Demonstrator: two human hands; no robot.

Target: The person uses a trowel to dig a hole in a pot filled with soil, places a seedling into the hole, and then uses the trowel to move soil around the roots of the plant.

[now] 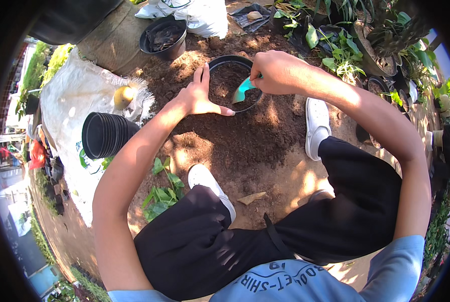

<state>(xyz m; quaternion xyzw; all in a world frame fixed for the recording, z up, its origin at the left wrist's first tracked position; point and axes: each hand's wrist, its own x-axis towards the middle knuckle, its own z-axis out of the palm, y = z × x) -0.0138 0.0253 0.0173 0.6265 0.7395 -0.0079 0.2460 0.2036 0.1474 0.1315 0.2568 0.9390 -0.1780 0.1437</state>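
Note:
A round black plastic pot (231,58) stands on loose brown soil in front of me, with dark soil (225,81) inside it. My left hand (199,94) rests against the pot's left side, thumb and fingers spread along the rim. In my right hand (272,71) is a turquoise hand trowel (243,90), gripped by its handle over the pot's right rim. The trowel's blade points down and left, its tip at the soil inside the pot. My right fist hides most of the handle.
Stacked black pots (108,135) lie on a white woven sack (64,94), near a yellow fruit (123,97). Another black pot (164,39) stands behind, beside white sacks (206,17). Leafy cuttings (164,194) lie by my left shoe (209,185). Potted plants (342,53) line the right.

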